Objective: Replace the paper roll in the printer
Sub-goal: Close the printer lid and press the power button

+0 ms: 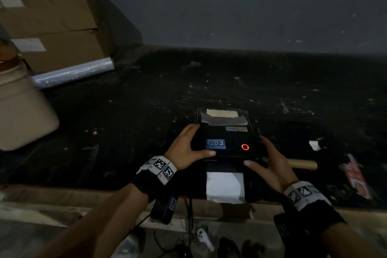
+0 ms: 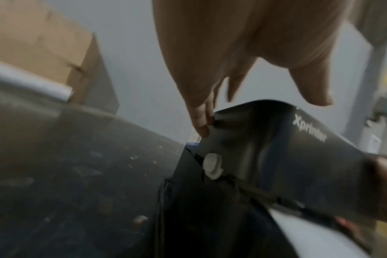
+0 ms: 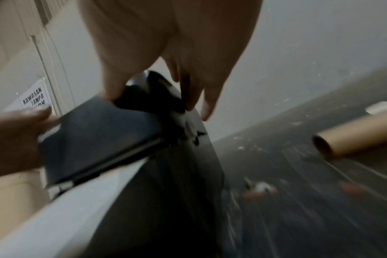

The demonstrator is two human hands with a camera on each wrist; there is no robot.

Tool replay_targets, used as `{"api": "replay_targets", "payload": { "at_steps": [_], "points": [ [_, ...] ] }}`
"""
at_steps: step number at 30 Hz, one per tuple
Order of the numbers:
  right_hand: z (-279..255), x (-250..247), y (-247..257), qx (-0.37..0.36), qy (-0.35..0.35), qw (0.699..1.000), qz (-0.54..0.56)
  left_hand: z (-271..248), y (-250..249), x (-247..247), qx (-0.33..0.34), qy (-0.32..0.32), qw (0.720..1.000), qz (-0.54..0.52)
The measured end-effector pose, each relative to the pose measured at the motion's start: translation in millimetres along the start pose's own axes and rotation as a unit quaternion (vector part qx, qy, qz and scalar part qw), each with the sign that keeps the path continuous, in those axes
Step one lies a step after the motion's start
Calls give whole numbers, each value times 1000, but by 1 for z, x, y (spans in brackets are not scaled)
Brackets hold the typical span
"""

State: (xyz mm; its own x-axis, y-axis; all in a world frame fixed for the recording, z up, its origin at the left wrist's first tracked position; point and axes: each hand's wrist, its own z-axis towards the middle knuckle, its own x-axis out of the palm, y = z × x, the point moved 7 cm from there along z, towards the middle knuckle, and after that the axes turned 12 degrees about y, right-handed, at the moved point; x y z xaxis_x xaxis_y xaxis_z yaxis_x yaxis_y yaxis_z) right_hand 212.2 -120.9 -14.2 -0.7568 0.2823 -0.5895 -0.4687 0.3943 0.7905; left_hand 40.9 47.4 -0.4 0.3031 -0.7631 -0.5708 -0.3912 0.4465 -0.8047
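Your dark, scuffed table carries everything here, with stacked cardboard boxes at its far left corner and a pale bucket-like container just in front of them. A roll of clear film lies along the foot of the boxes.

The black printer sits near the table's front edge, right before you, its lid down and a red ring light glowing on top beside a blue sticker. A strip of white paper comes out of its front slot and reaches the table edge.

Your left hand grips the printer's left side, thumb laid along the front edge of the lid and fingers curled on the side. Your right hand grips the right side the same way, thumb on the front and fingers wrapped round the flank.

An empty brown cardboard tube lies on the table just to the right of your right hand, and farther right lies a red and white wrapper.
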Motion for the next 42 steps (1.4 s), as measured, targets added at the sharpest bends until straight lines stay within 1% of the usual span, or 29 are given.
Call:
{"api": "replay_targets", "payload": {
  "at_steps": [1,3,6,10,14,20,24,31,34,39,42],
  "points": [
    [5,-2,4,3,12,1000,-17,2,-2,-2,2,-8,1000,-20],
    [13,-3,13,14,37,998,-39,6,-4,0,-3,1,999,-37],
    [15,3,21,8,54,998,-12,11,0,9,-14,17,998,-53],
    [14,13,12,-27,49,998,8,9,8,18,-21,16,998,-62],
    [16,15,4,-28,43,998,38,10,14,21,-28,10,997,-72],
    [18,16,-2,-29,44,996,67,11,16,23,-6,-7,995,-104],
    [18,16,-4,-35,32,996,82,12,19,25,-3,-10,993,-119],
    [22,17,-12,-39,16,995,85,14,23,26,1,-25,992,-125],
    [22,18,-12,-41,13,996,83,14,24,27,4,-23,992,-127],
    [21,17,-11,-43,0,996,74,15,29,28,-14,-22,992,-120],
    [21,17,-10,-44,-1,996,71,14,26,27,-5,-25,991,-129]
  ]
}}
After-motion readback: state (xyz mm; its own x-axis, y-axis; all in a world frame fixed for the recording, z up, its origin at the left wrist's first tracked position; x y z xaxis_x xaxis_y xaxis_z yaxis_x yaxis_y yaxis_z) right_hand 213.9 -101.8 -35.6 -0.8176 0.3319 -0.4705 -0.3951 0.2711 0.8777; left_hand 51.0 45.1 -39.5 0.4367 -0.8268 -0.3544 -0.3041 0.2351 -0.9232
